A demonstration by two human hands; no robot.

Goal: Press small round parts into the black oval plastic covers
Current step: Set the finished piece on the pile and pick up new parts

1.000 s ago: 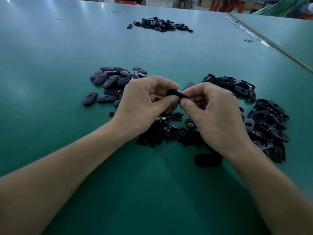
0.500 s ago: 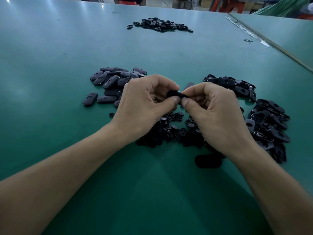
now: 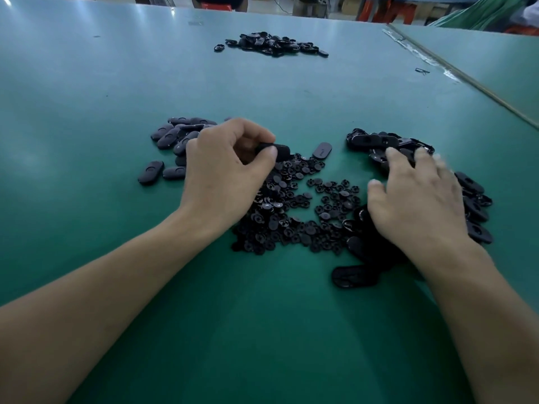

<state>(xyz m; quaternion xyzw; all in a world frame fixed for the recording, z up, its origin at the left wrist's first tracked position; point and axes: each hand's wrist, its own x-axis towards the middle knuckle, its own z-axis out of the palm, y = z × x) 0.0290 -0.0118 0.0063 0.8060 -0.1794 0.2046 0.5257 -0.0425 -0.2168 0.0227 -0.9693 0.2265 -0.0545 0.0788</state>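
**Black on green**

The oval cover (image 3: 275,150) pinched in my left hand (image 3: 224,173) is plain matt black. The small round parts (image 3: 294,199) at centre frame and the heap of covers (image 3: 178,135) at centre left are black too. The table (image 3: 116,83) is flat teal-green with pale glare at upper left. Orange-red stools (image 3: 390,11) line the top edge.

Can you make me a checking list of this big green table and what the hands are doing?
Surface: green table, taped seam at right.
Job's things: small round parts heaped centre; left cover pile; right cover pile.
Clutter: far black pile.
Hands: left hand pinches one oval cover; right hand open, spread over the right cover pile.
Cables: nothing seen.
Surroundings: orange stools beyond the far edge.
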